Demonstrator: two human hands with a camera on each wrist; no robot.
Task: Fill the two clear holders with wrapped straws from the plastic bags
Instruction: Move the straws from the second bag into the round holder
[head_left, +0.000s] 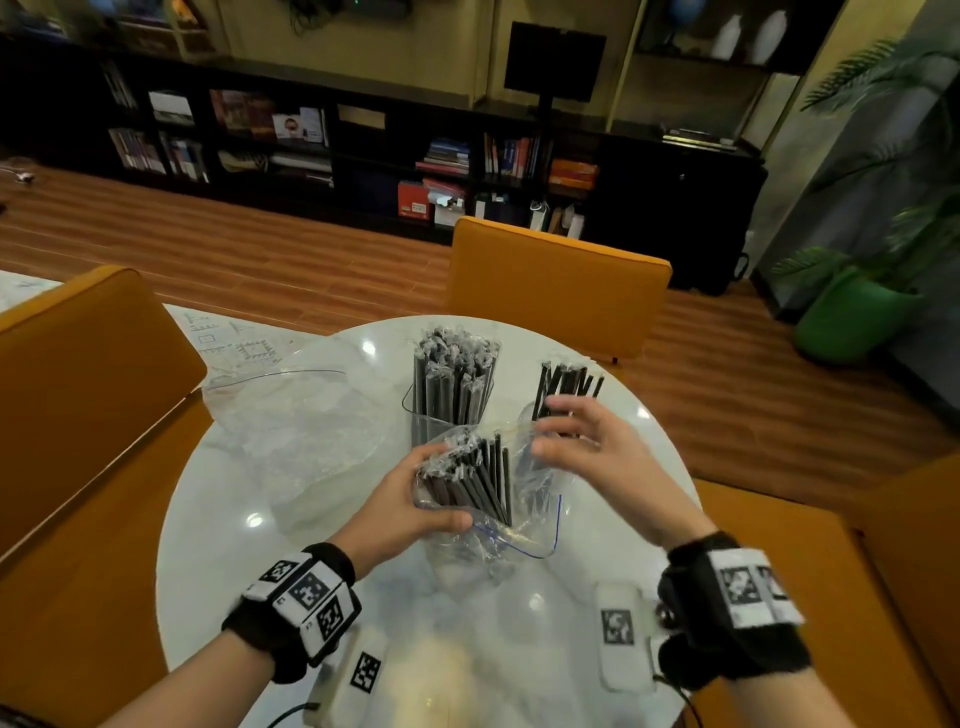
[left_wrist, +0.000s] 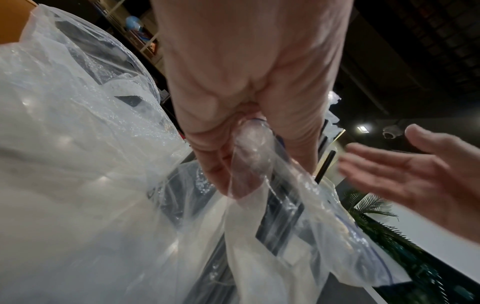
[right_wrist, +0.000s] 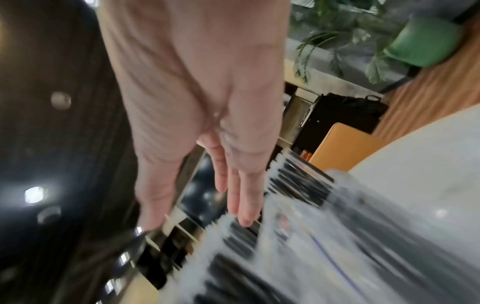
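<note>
My left hand (head_left: 415, 499) grips a clear plastic bag (head_left: 514, 530) with a bundle of black wrapped straws (head_left: 475, 475) standing up in it, over the middle of the round white table (head_left: 249, 519). In the left wrist view its fingers (left_wrist: 221, 164) are curled round the crumpled bag (left_wrist: 272, 205). My right hand (head_left: 582, 441) hovers open just right of the bag, fingers straight, holding nothing. Behind the bag a clear holder (head_left: 447, 400) stands packed with straws. A second clear holder (head_left: 566, 389), partly hidden by my right hand, holds a few straws.
An empty crumpled plastic bag (head_left: 301, 431) lies on the table's left side. Two white tagged blocks (head_left: 621, 629) sit near the front edge. Orange chairs (head_left: 556, 280) ring the table, and a green plant pot (head_left: 852, 322) stands on the floor to the right.
</note>
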